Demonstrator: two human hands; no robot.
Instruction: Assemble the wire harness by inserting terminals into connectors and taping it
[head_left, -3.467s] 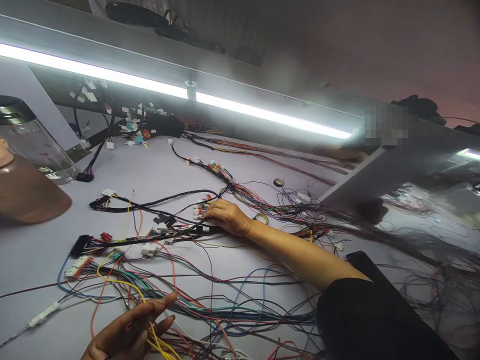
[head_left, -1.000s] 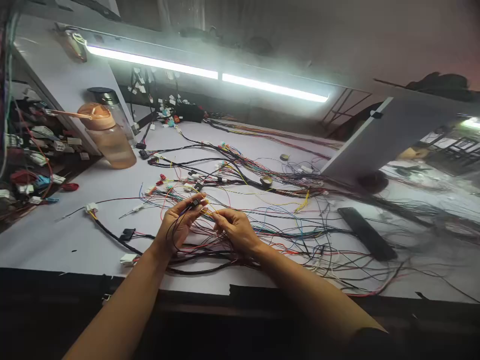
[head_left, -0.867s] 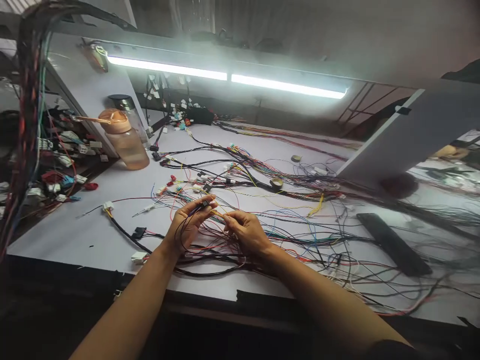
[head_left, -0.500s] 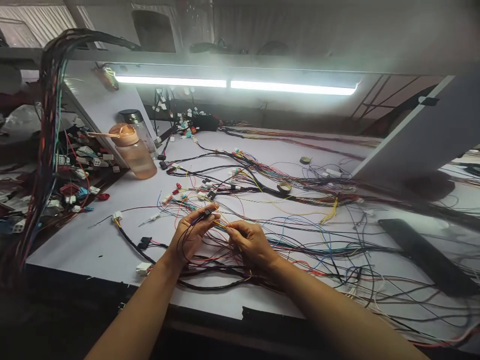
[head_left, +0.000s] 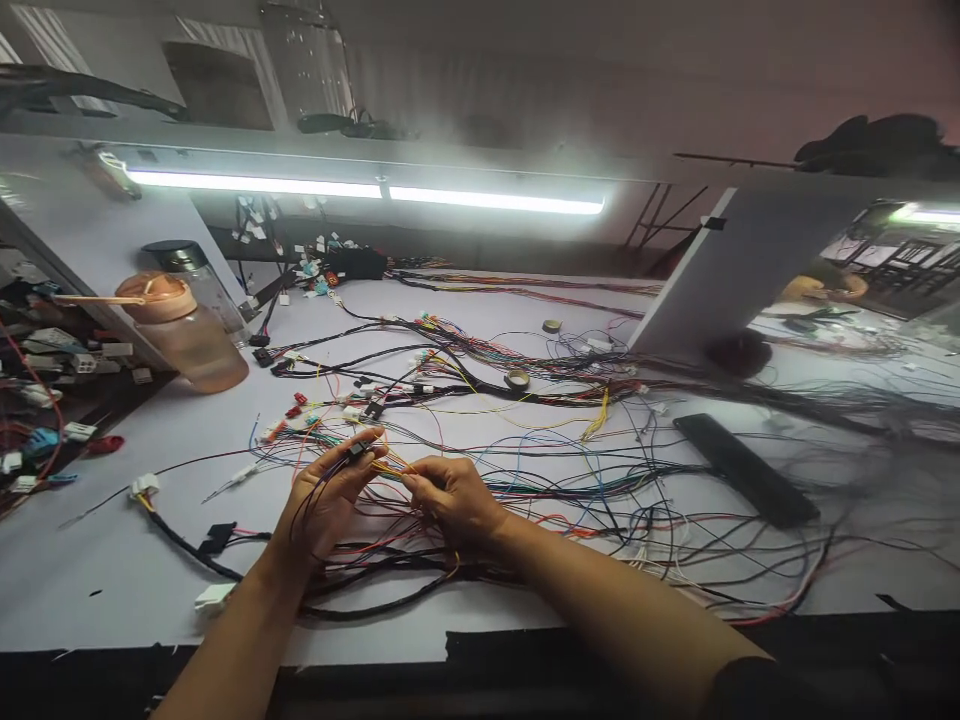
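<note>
My left hand (head_left: 334, 492) is closed on a small black connector (head_left: 358, 450), held between thumb and fingers. Dark thin wires (head_left: 309, 505) loop from it down past the palm. Just to the right, my right hand (head_left: 450, 498) pinches yellow-orange wires (head_left: 390, 468) that run toward the connector. Whether their ends sit inside it I cannot tell. Both hands hover over a spread of loose wires and black-wrapped cable bundles (head_left: 367, 612). Below the left hand lie a white connector (head_left: 215, 598) and a black connector (head_left: 217, 538).
A peach-lidded water bottle (head_left: 184, 335) and a dark-lidded bottle (head_left: 191, 275) stand at left. Tape rolls (head_left: 517, 380) lie among the harnesses. A long black object (head_left: 746, 470) rests at right, near an upright panel (head_left: 686, 270). A person's hand (head_left: 806, 290) shows beyond it.
My view has turned to the right, so the bench appears shifted left and more of the right side shows. Both hands keep nearly the same hold on connector and wires.
</note>
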